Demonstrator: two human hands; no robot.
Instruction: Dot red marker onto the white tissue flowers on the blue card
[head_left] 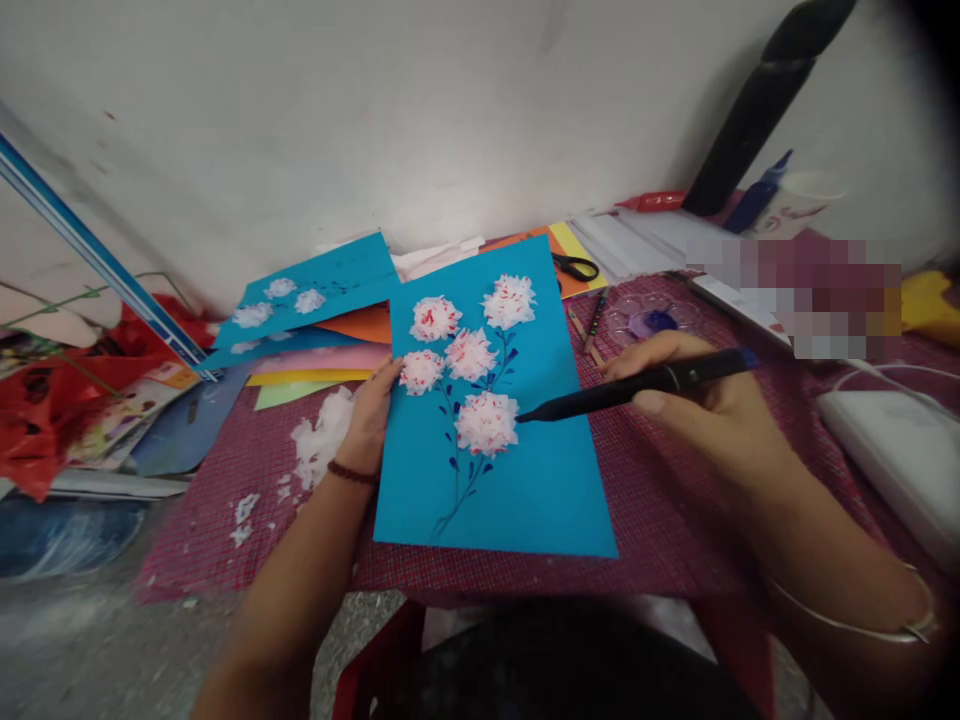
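Observation:
A blue sheet of card point(547, 490) is propped up at a tilt above the table. Several white tissue-paper flowers with red flecks, among them a low one point(487, 424), sit on it above dark painted stems and leaves. My left hand point(375, 400) grips the card's left edge, its fingers partly hidden behind it. In my right hand point(686, 390) is a black marker pen point(600, 398), its tip pointing left at the lowest flower's right edge. Whether the tip touches the flower I cannot tell.
Behind the card lies a second blue card point(330, 280) with white flowers. Black-handled scissors point(576, 267), a paint palette point(656, 318) and a red tube point(654, 202) lie at the back. White paper scraps point(322, 440) are on the checked tablecloth point(217, 500). A white box-shaped device point(900, 450) is at right.

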